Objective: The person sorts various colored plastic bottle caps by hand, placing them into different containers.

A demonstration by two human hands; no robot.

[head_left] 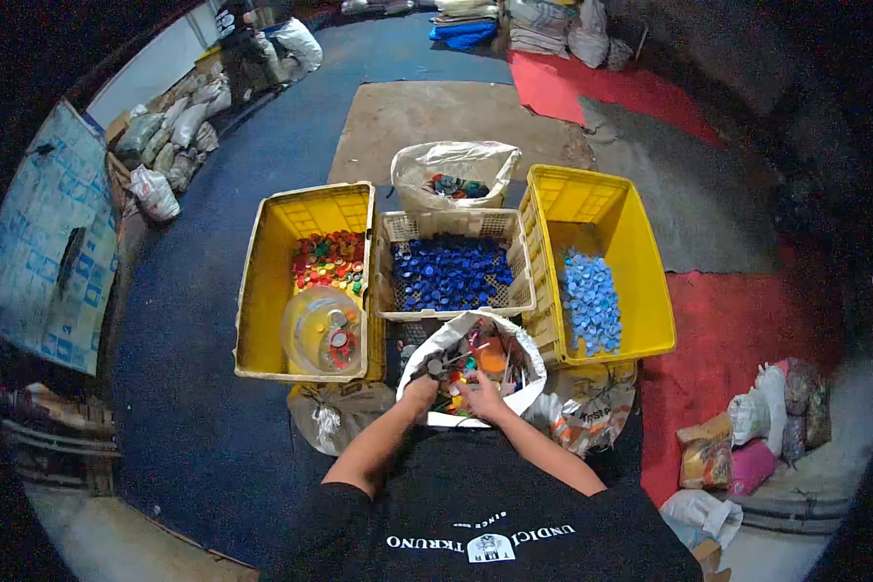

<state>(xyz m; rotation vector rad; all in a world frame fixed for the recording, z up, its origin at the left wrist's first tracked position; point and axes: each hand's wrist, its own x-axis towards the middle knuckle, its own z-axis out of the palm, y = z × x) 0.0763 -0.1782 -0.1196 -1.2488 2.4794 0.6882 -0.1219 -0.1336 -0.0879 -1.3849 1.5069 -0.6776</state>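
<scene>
A white woven sack [531,403] with a rolled rim stands open in front of me, full of mixed bottle caps and other plastic bits. My left hand [420,392] is at the sack's left inner side, beside a dark grey round piece [435,368]; its fingers are mostly hidden. Inside the sack, my right hand [482,397] lies over the coloured caps with its fingers apart, pointing left. Above it lies an orange round lid [492,355]. Whether either hand pinches a small cap is too small to make out.
Beyond the sack is a white crate [456,314] of dark blue caps [446,272]. Yellow crates stand left [252,320] and right [650,291], holding red and yellow caps and light blue caps [592,303]. Another white sack [417,160] stands behind. Filled bags [708,451] lie right.
</scene>
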